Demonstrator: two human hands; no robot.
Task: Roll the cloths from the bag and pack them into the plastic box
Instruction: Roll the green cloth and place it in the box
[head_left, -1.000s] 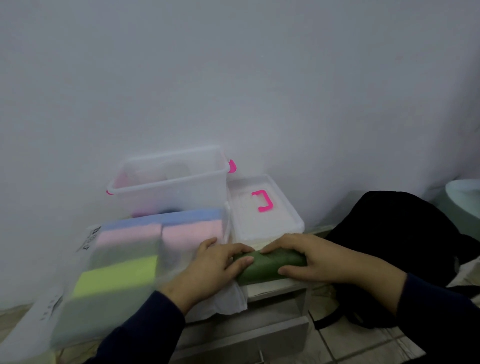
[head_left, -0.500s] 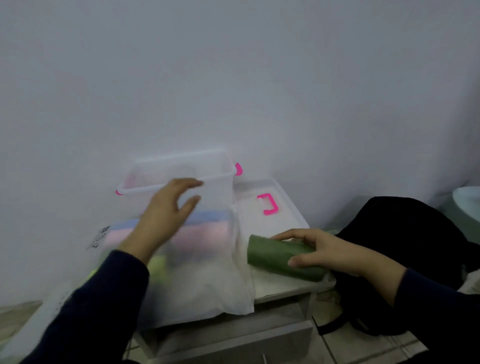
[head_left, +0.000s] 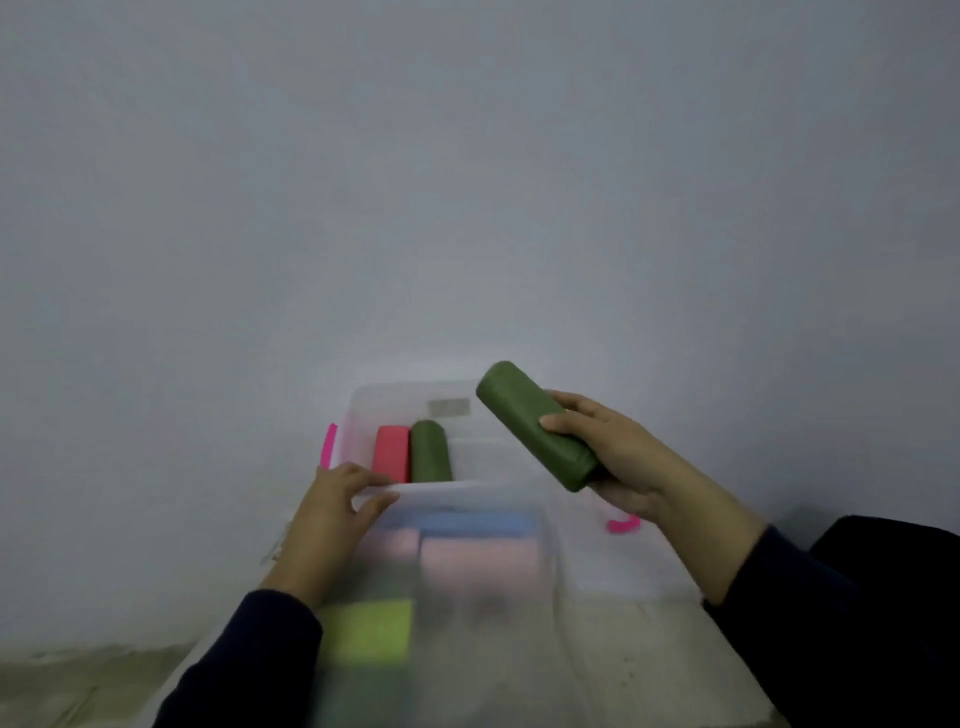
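The counter (head_left: 649, 639) is a pale, whitish surface that stands against a plain grey wall (head_left: 467, 182). On it, at the back near the wall, sits the clear plastic box (head_left: 405, 400) with a pink latch on its left end. In front of the box lies the translucent bag (head_left: 467, 597) of folded cloths. To the right of the box, a clear lid (head_left: 623, 561) with a pink handle lies flat on the counter.

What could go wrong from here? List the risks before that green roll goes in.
1. The right hand grips the green roll only near its lower end; the free end may loosen and unroll.
2. The left hand holds the plastic box by its near rim; it could tip.
3. Dropping it carelessly may disturb the red roll and the packed green roll.
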